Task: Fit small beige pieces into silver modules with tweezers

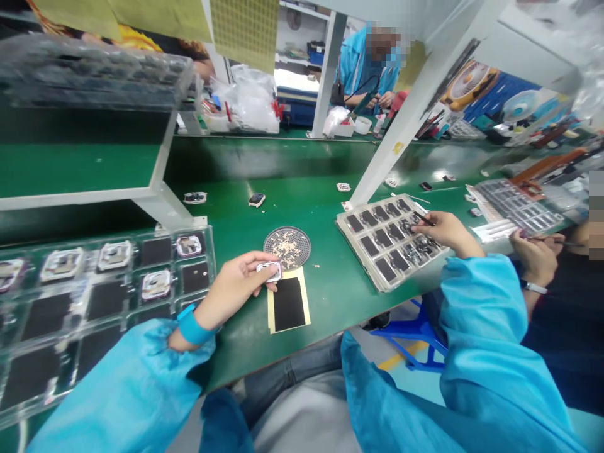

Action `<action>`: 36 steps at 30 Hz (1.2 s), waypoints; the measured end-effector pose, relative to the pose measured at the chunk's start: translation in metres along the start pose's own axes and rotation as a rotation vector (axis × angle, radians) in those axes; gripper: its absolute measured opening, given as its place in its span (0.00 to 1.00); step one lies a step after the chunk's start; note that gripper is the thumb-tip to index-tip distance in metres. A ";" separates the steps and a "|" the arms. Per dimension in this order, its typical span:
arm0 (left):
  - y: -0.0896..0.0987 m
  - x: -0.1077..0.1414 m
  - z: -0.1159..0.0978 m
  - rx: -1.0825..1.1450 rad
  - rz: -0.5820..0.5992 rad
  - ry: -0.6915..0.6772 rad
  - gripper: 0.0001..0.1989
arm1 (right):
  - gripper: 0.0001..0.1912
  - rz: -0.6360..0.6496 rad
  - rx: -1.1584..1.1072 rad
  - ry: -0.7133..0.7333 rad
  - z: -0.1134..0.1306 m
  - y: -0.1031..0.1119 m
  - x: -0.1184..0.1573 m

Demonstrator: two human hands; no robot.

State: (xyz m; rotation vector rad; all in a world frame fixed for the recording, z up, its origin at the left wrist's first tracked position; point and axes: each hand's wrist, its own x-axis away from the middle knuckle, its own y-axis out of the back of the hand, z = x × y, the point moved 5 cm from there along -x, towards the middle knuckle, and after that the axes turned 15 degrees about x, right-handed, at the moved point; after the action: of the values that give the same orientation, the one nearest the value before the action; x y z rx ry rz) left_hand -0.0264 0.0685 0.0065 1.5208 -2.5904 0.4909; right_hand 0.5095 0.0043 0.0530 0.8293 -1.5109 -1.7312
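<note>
My left hand pinches a small white watch-case-like frame over the near edge of a round grey dish strewn with tiny pale pieces. Below it on the bench lies a black sheet on yellow backing. Off to the right, my right hand grips a thin dark tool, probably tweezers, above a clear compartment tray of black rectangular and shiny parts. The tool's tip is over the tray's upper right part; whether it touches a part I cannot tell.
A larger clear tray with several white frames stands at left. Small units are scattered along the green bench. A slanted white post rises behind the right tray. A co-worker's hand is close at right; another person sits opposite.
</note>
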 end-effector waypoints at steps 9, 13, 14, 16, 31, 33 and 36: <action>-0.001 -0.001 -0.005 0.109 -0.066 -0.035 0.20 | 0.14 -0.055 -0.781 0.465 0.182 0.003 0.073; 0.005 -0.003 -0.006 0.133 -0.138 -0.084 0.18 | 0.13 0.136 -0.936 0.680 0.268 -0.005 0.112; 0.007 -0.003 -0.006 0.137 -0.161 -0.093 0.18 | 0.12 0.155 -0.954 0.703 0.282 -0.008 0.120; 0.012 -0.004 -0.004 0.144 -0.202 -0.097 0.17 | 0.12 0.197 -1.002 0.708 0.300 -0.017 0.134; 0.002 0.009 -0.013 0.029 -0.130 -0.269 0.20 | 0.16 0.510 -0.966 0.615 0.319 -0.074 0.172; -0.001 0.010 -0.016 0.014 -0.123 -0.285 0.20 | 0.17 0.501 -0.946 0.607 0.319 -0.075 0.171; -0.003 0.010 -0.015 0.035 -0.088 -0.292 0.20 | 0.19 0.518 -0.960 0.584 0.319 -0.078 0.169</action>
State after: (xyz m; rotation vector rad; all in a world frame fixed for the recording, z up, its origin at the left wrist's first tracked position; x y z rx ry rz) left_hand -0.0294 0.0640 0.0242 1.8343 -2.7186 0.3281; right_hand 0.1458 0.0485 0.0099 0.3216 -0.3450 -1.3884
